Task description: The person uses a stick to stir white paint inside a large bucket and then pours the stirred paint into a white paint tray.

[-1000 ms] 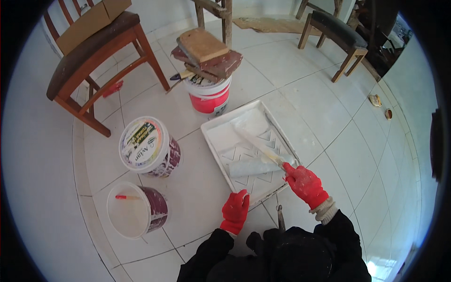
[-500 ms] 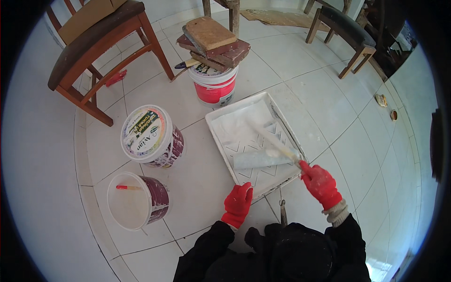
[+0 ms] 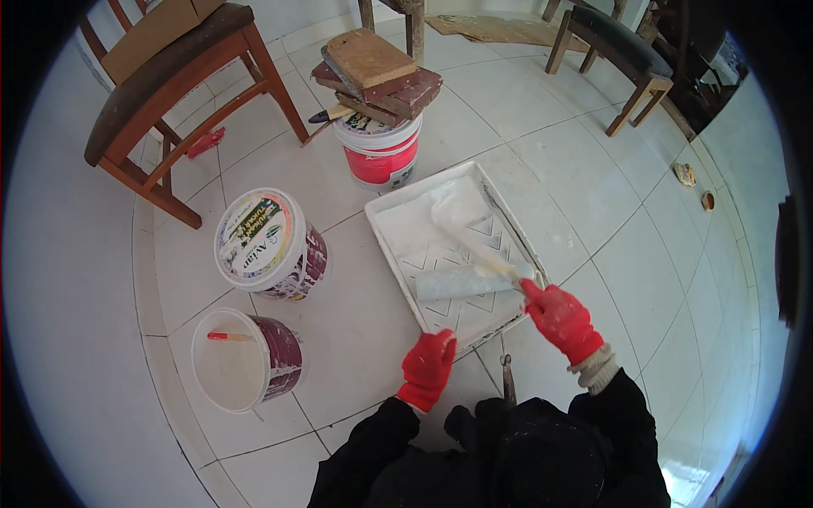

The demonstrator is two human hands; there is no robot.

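Observation:
A white paint tray with raised zigzag ridges lies on the floor in front of me, with white paint at its far end. My right hand, in a red glove, is closed around the near end of a pale, paint-coated stick. Its far end reaches into the paint and is blurred, so its exact shape cannot be made out. A pale grey paint roller lies across the ridges, under the stick's near part. At the tray's near left corner, my red-gloved left hand is closed on the rim.
To the left stand a lidded paint bucket and an open bucket with a red-handled tool. Behind the tray, wooden blocks and a brush rest on a red-and-white bucket. Chairs stand farther back. A metal tool lies near my body.
My right hand has moved left and slightly away from me, shifting the stick across the paint. My left hand stays at the tray's corner. The view has shifted slightly.

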